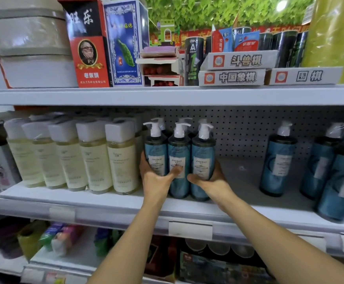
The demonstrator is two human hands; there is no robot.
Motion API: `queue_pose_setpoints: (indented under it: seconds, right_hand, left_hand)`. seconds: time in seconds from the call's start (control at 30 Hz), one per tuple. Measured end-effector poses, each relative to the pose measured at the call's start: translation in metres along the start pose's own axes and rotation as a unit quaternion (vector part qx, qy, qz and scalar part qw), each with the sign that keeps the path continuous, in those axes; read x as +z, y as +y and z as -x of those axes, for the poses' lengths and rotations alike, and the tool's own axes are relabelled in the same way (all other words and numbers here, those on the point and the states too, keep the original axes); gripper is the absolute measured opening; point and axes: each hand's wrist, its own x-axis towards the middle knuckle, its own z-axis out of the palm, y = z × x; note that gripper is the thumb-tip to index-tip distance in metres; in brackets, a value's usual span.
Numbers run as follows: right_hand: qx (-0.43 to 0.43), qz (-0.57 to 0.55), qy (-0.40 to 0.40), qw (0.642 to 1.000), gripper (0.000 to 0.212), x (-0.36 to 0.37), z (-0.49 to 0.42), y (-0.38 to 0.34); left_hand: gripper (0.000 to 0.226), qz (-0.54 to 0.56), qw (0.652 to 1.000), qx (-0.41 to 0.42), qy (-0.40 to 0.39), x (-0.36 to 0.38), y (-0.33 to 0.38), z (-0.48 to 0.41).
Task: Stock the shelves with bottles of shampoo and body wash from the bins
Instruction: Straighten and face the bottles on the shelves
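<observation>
On the white metal middle shelf (240,181) stand three tall blue plastic pump bottles (179,152), side by side and touching each other, at the front of a row. More white pump heads show just behind them. Each one has a white pump wrapped in clear film, a dark collar and a white rectangular label where "ZHIDUO" can be read; the smaller print is too fine to read. The left hand (156,181) grasps the leftmost bottle (155,150), with the fingers curled around its left side and the thumb laid on the middle one. The right hand (211,182) grasps the rightmost bottle (203,152) from the right side, with the thumb at its lower front.

Just to the left is a row of pale yellow translucent bottles with square white caps (96,158); their print is faint. To the right, well apart, stand more blue pump bottles (277,160) of the same kind. Behind is a grey perforated back panel (249,130). On the upper shelf, flat white boxes (236,77) carry "斗兽棋", "中国象棋" and "围棋". A red and black carton (89,58) reads "老柴頭", and a black tube (193,58) reads "deli".
</observation>
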Motion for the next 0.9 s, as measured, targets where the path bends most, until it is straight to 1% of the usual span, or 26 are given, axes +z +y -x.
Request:
queue_pose_setpoints:
  seconds: [0.1, 0.2, 0.23, 0.27, 0.33, 0.4, 0.47, 0.53, 0.57, 0.67, 0.7, 0.8, 0.9]
  right_hand:
    - [0.007, 0.029, -0.019, 0.999, 0.1, -0.004, 0.001, 0.001]
    - [0.018, 0.087, -0.034, 0.995, 0.123, -0.012, 0.009, -0.004]
    - [0.014, 0.104, -0.034, 0.994, 0.125, -0.016, 0.013, -0.007]
    - [0.008, 0.113, -0.032, 0.993, 0.122, -0.02, 0.018, -0.01]
    - [-0.008, 0.128, -0.015, 0.992, 0.107, -0.031, 0.028, -0.012]
    - [-0.027, 0.144, 0.026, 0.989, 0.095, -0.043, 0.037, -0.013]
    - [-0.044, 0.156, 0.078, 0.984, 0.08, -0.06, 0.044, -0.013]
    - [-0.046, 0.173, 0.119, 0.977, 0.066, -0.08, 0.051, -0.016]
    - [-0.05, 0.18, 0.136, 0.973, 0.059, -0.092, 0.054, -0.017]
    - [-0.078, 0.211, 0.187, 0.956, 0.035, -0.128, 0.061, -0.02]
    - [-0.086, 0.22, 0.209, 0.949, 0.033, -0.139, 0.063, -0.02]
    - [-0.121, 0.236, 0.304, 0.915, 0.046, -0.171, 0.073, -0.021]
    - [-0.183, 0.224, 0.381, 0.878, 0.056, -0.194, 0.084, -0.018]
  left_hand:
    - [0.132, -0.065, 0.998, -0.003, 0.021, -0.003, 0.004, 0.002]
    - [0.122, -0.121, 0.992, -0.003, 0.025, 0.0, 0.023, 0.024]
    - [0.116, -0.136, 0.99, -0.007, 0.026, 0.003, 0.03, 0.034]
    - [0.11, -0.145, 0.989, 0.008, 0.035, 0.006, 0.034, 0.043]
    - [0.094, -0.145, 0.982, 0.102, 0.062, 0.016, 0.042, 0.061]
    - [0.078, -0.124, 0.976, 0.167, 0.066, 0.031, 0.048, 0.076]
    - [0.062, -0.108, 0.971, 0.207, 0.041, 0.05, 0.056, 0.091]
    - [0.049, -0.097, 0.968, 0.23, -0.008, 0.069, 0.06, 0.105]
    - [0.044, -0.091, 0.97, 0.224, -0.038, 0.079, 0.061, 0.11]
    - [0.036, -0.081, 0.977, 0.16, -0.113, 0.111, 0.063, 0.124]
    - [0.035, -0.076, 0.978, 0.14, -0.134, 0.123, 0.065, 0.129]
    - [0.035, -0.042, 0.977, 0.078, -0.192, 0.156, 0.075, 0.142]
    - [0.036, -0.016, 0.961, 0.007, -0.277, 0.188, 0.083, 0.156]
